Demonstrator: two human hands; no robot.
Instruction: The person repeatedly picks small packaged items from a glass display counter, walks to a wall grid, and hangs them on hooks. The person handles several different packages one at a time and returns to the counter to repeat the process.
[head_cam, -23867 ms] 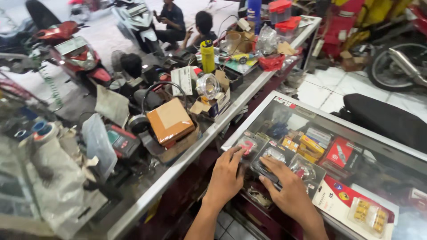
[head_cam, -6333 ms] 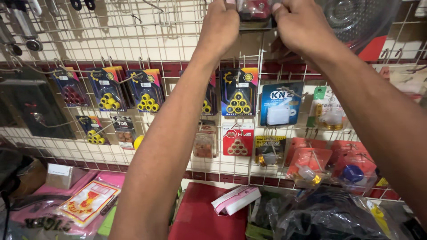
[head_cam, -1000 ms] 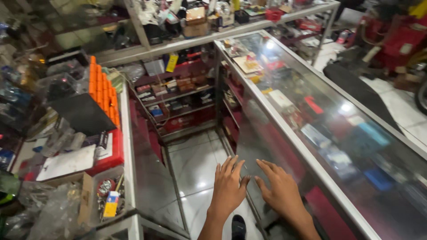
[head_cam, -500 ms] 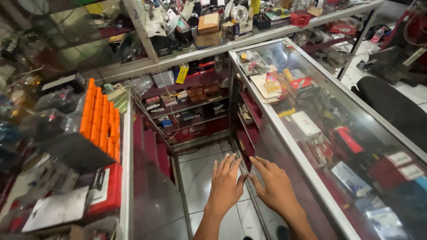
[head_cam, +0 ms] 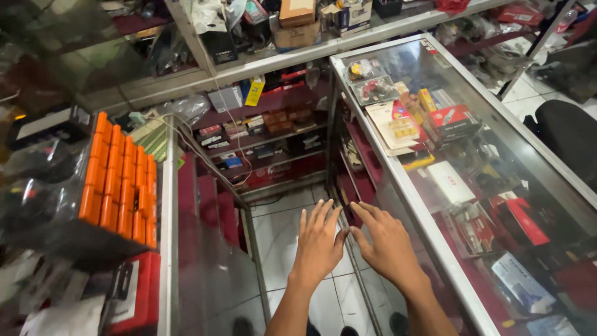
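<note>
- The left hand (head_cam: 318, 241) is stretched out flat, fingers spread and holding nothing, just beside the back edge of the glass display case (head_cam: 472, 124).
- The right hand (head_cam: 387, 244) lies right next to it, thumbs nearly meeting, its fingers open and empty too; it looks to rest against the sliding rear pane of the case, though the glass is too faint to be sure of contact.
- Below both hands, at the foot of the case, the white tiled floor (head_cam: 286, 224) shows in the narrow aisle.
- Inside the case, to the right of the right hand, lie packaged goods on a dark red lining: a flat white box (head_cam: 451, 182), then a red carton (head_cam: 456, 119) farther along.
- Across the aisle from the case, rows of orange boxes (head_cam: 118, 180) stand packed side by side behind glass.
- At the far end of the case, low shelves (head_cam: 261, 134) carry small cartons, and a brown cardboard box (head_cam: 296, 11) sits on the counter above them.
</note>
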